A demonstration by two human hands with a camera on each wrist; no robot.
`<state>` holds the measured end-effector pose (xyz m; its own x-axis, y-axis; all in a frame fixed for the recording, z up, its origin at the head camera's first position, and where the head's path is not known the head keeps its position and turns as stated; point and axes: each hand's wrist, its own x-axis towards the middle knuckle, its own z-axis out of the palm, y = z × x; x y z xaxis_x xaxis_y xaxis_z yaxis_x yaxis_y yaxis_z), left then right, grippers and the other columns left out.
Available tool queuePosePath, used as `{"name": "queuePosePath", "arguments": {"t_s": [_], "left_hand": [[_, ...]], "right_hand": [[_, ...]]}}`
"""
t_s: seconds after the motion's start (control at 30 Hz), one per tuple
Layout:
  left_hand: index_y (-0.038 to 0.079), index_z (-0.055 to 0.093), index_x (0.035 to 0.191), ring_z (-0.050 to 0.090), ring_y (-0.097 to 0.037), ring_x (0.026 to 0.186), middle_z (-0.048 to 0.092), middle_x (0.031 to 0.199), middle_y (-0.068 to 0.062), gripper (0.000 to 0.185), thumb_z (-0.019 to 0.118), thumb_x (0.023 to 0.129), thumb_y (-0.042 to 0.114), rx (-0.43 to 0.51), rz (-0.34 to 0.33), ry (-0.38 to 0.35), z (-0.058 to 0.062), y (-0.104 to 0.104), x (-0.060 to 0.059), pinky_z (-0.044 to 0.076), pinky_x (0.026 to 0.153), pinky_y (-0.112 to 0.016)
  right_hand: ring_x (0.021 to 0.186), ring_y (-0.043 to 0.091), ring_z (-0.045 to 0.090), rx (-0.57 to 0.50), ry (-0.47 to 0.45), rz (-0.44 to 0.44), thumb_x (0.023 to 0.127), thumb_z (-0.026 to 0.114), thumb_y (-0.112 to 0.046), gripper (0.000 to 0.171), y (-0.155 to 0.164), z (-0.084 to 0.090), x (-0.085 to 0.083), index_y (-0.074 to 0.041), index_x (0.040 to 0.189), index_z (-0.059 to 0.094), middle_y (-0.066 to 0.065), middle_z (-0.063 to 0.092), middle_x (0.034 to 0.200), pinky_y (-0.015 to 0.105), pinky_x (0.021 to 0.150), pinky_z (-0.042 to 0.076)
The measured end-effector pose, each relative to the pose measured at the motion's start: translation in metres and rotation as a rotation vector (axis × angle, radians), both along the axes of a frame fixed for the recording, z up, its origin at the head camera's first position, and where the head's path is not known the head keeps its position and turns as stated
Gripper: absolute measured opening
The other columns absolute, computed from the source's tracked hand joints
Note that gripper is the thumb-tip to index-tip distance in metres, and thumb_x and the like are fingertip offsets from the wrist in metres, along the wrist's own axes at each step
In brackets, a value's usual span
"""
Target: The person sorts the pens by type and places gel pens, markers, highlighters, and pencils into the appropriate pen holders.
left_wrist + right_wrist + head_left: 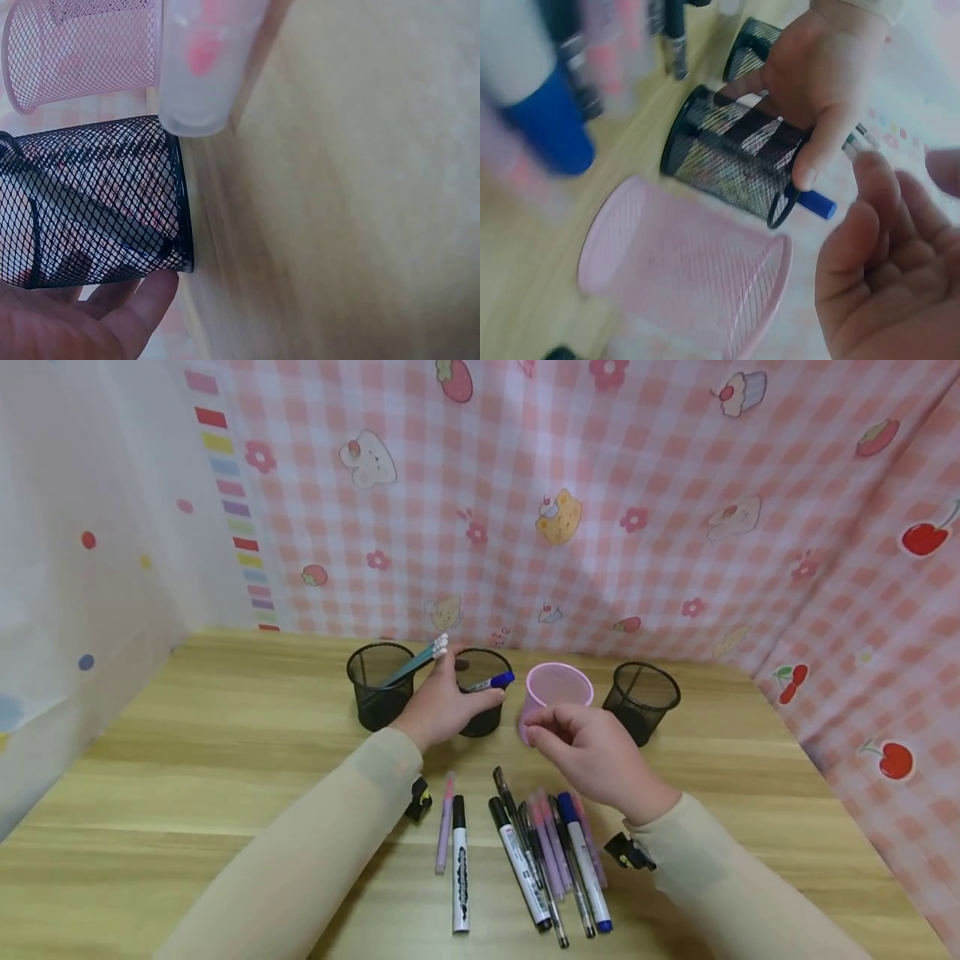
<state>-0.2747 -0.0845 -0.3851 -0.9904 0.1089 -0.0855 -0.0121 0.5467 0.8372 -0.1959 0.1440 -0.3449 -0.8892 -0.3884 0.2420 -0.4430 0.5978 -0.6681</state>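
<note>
My left hand (442,703) holds a black mesh pen cup (482,723), second from the left, with the thumb across its rim. A blue-capped marker (501,680) leans inside that cup, its blue end sticking out over the rim. In the left wrist view, fingertips (157,296) touch the mesh near the cup's base. My right hand (600,756) hovers in front of the pink mesh pen cup (558,667), fingers loosely bent. The right wrist view shows nothing between the fingers of that right hand (892,262).
Another black cup (382,708) at far left holds several teal pencils (416,667) with white ends. A third black cup (637,722) stands at right. Nearer me lie a pink highlighter (445,827), a black marker (461,868) and a cluster of pens and markers (551,852).
</note>
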Motion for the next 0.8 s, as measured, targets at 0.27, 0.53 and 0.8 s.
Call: {"name": "queuePosePath", "arguments": {"t_s": [0.27,0.53,0.8], "left_hand": [[0.029,0.014,0.167,0.045,-0.038,0.15,0.038,0.168,-0.005,0.104,0.073,0.09,0.066,0.006,-0.005,0.016,0.005,-0.001,-0.002,0.041,0.119,-0.059],[0.029,0.014,0.167,0.045,-0.039,0.15,0.038,0.168,-0.005,0.102,0.072,0.091,0.064,0.005,-0.004,0.01,0.004,0.0,-0.001,0.041,0.119,-0.059],[0.03,0.013,0.168,0.044,-0.038,0.15,0.037,0.168,-0.005,0.103,0.072,0.091,0.065,0.005,-0.01,0.001,0.003,0.0,0.0,0.041,0.119,-0.059]], "right_hand": [[0.067,0.008,0.061,0.155,-0.034,0.138,0.101,0.072,-0.018,0.009,0.021,-0.001,0.005,-0.014,0.108,0.076,-0.003,0.074,0.086,0.024,0.061,0.053],[0.071,0.002,0.064,0.374,-0.086,0.15,0.098,0.075,-0.017,0.018,0.037,-0.002,0.004,-0.008,0.113,0.074,-0.009,0.072,0.08,0.025,0.067,0.055],[0.066,0.002,0.059,0.501,-0.193,0.175,0.094,0.078,-0.016,0.023,0.043,-0.008,0.005,-0.008,0.115,0.072,-0.012,0.066,0.075,0.025,0.062,0.05]]}}
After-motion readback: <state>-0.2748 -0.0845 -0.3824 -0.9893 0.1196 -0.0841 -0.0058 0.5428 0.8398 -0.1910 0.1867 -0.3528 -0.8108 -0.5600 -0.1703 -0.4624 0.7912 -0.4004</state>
